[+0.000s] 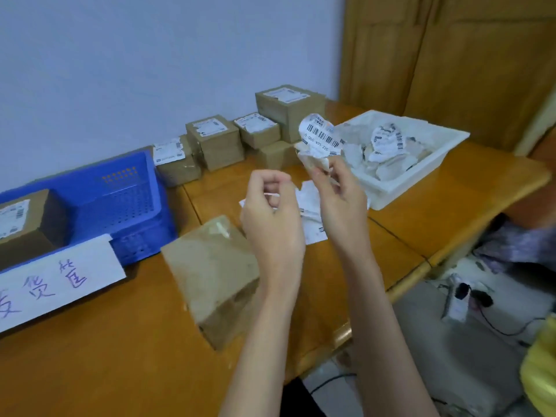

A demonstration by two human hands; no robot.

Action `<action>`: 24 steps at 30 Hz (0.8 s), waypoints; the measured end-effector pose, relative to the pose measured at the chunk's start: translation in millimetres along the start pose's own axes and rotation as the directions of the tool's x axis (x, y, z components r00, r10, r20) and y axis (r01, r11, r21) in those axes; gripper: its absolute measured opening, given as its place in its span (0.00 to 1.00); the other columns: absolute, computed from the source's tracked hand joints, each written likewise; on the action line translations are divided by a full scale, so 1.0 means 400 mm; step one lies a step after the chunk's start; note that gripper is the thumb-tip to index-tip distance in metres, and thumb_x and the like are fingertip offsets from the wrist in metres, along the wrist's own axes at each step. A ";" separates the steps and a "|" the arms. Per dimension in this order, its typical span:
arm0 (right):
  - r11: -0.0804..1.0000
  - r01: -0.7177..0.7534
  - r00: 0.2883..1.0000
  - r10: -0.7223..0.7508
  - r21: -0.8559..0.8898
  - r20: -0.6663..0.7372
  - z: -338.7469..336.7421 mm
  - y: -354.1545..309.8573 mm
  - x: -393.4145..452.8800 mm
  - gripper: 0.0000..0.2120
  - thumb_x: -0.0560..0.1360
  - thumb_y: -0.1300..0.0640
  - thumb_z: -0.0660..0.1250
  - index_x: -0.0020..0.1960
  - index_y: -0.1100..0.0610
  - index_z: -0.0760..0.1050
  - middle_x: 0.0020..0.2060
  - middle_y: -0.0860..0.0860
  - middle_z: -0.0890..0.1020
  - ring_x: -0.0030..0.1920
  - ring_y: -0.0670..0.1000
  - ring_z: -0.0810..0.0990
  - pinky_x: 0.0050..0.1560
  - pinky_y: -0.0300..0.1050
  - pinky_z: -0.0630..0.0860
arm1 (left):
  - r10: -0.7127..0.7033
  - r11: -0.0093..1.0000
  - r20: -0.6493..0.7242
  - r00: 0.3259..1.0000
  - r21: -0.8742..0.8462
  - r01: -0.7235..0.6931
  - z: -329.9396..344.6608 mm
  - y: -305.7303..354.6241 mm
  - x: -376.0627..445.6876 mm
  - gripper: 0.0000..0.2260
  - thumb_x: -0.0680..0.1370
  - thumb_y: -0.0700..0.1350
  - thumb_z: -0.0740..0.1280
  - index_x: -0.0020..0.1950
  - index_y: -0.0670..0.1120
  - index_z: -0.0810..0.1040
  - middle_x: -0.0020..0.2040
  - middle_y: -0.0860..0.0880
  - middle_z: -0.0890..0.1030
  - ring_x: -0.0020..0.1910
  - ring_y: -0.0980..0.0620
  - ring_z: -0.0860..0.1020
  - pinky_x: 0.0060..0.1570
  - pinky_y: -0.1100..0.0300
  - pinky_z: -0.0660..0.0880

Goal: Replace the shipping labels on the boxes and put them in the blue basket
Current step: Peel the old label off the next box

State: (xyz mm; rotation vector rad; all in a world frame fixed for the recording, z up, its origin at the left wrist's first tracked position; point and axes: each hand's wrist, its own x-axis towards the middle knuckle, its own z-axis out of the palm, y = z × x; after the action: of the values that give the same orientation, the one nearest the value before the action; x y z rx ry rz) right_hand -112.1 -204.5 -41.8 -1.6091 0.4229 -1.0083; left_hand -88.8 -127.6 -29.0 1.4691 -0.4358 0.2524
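My right hand point(337, 194) is raised over the table point(421, 212), its fingers pinched on a crumpled, torn-off label point(320, 136) with barcodes showing on its curled face. My left hand point(270, 212) is up beside it, fingers curled; a thin white sliver shows between them, but I cannot tell whether I am really gripping it. Below my left wrist a bare brown box point(210, 275) sits tilted near the table's front edge, its top scuffed and unlabelled. A flat white sheet point(311, 206) lies on the table behind my hands. The blue basket point(126, 194) stands at the left edge with one labelled box point(21, 221) inside and a handwritten paper sign point(54, 281) on its front rim. A row of labelled boxes point(213, 139) is stacked along the back edge by the wall. At the right, a white tray point(415, 179) holds a heap of crumpled labels.
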 end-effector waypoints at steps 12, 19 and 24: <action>0.913 -0.054 0.955 -0.071 -0.404 -0.288 -0.268 0.169 0.326 0.11 0.78 0.54 0.65 0.38 0.45 0.69 0.42 0.48 0.77 0.52 0.53 0.74 0.55 0.51 0.71 | -0.540 0.842 0.419 0.730 0.287 0.457 0.379 -0.194 0.037 0.11 0.82 0.53 0.59 0.47 0.46 0.71 0.37 0.47 0.79 0.28 0.51 0.72 0.27 0.60 0.66; 0.647 -0.113 0.988 -0.009 -0.754 -0.156 -0.258 0.243 0.348 0.08 0.78 0.54 0.66 0.53 0.51 0.82 0.60 0.52 0.74 0.64 0.54 0.66 0.63 0.44 0.58 | -0.570 0.803 0.424 0.703 0.106 0.587 0.424 -0.247 0.057 0.07 0.82 0.45 0.62 0.47 0.43 0.70 0.36 0.42 0.79 0.30 0.46 0.74 0.32 0.53 0.70; 0.544 -0.112 0.994 0.054 -0.831 -0.099 -0.253 0.249 0.348 0.12 0.76 0.52 0.63 0.53 0.55 0.83 0.63 0.52 0.71 0.66 0.55 0.64 0.64 0.48 0.57 | -0.547 0.812 0.448 0.707 0.079 0.578 0.426 -0.253 0.062 0.09 0.81 0.44 0.62 0.43 0.45 0.67 0.35 0.43 0.79 0.27 0.49 0.73 0.26 0.57 0.66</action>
State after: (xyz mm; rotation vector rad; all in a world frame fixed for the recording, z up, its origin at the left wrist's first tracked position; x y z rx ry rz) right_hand -88.9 -398.2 -80.7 -2.3852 1.1576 -0.8035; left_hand -45.9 -308.3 -102.1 1.5203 -0.3350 -0.6137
